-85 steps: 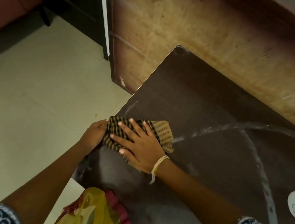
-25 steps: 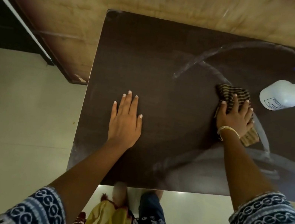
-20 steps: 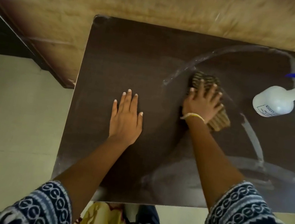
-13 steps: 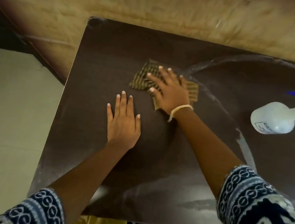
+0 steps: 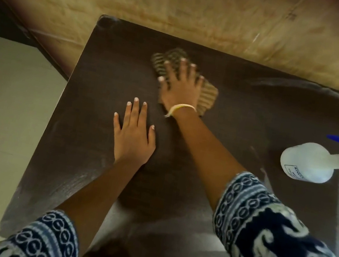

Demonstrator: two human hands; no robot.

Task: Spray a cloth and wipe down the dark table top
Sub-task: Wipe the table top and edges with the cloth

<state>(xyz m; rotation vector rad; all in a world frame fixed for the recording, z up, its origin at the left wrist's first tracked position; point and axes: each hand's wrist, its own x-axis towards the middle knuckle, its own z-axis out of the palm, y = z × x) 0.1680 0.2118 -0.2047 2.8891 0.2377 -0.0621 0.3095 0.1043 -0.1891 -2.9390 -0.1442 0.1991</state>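
Dark table top (image 5: 243,122), spray bottle (image 5: 307,161) flat, nozzle rightward.

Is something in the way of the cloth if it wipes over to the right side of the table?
Yes. The spray bottle lies on its side near the right edge of the table, right of the cloth under the right hand. The left hand rests flat nearer the person, off that path.

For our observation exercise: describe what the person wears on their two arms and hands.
Both arms have dark navy sleeves printed with white patterns, a band of ring-like loops at each cuff; the forearms are bare. The right sleeve also shows larger white swirls. The right hand has a thin yellow bangle at the wrist. The left hand has no jewellery. Fingernails on both look pale-painted.
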